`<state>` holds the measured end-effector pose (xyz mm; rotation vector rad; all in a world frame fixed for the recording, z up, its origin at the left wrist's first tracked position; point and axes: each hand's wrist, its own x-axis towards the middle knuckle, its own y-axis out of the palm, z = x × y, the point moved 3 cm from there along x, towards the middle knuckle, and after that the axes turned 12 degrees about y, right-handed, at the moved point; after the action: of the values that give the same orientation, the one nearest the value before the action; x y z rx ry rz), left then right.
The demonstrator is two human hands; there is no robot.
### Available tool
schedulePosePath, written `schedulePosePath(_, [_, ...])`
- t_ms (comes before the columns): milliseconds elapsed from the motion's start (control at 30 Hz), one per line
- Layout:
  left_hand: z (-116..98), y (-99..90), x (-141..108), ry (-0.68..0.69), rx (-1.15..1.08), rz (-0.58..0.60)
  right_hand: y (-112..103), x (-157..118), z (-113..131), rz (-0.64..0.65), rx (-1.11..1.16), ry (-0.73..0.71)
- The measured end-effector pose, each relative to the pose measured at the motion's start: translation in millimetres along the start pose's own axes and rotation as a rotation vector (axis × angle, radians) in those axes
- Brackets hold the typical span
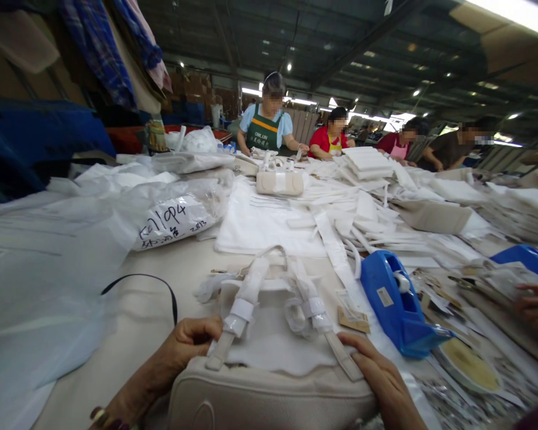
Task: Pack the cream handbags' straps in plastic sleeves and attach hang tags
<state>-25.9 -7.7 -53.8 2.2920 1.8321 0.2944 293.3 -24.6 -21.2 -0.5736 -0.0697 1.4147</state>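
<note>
While the beige bag (273, 391) is at the near side of the table (143, 322), the left hand (192, 343) and right hand (379, 367) hold its opposite sides — how firmly, I cannot tell. Steadying it seems the present step; moving it calls for even grip.

A dark ceiling (291, 30) crossed by beams (372, 39) covered the large hall, dotted with small lamps. A bright strip light (520, 13) shone at the upper right — others glowed in a row farther back. Cardboard boxes (196, 86) were stacked against the far left, grey panels (303, 123) stood mid-room, and a wide, pale table (141, 316) filled the foreground.
</note>
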Motion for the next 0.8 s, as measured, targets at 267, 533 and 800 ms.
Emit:
schedulePosePath(267, [15, 0.0, -5, 0.052, -0.156, -0.129, -3, 2, 0, 0.027, 0.003, 0.006])
schedulePosePath(533, [6, 1.8, -5, 0.057, -0.194, -0.135, -2, 0, 1, 0.049, 0.01, 0.015])
schedulePosePath(800, [-5, -6.2, -11, 0.092, -0.178, -0.311, 16, -5, -5, 0.087, 0.016, -0.203])
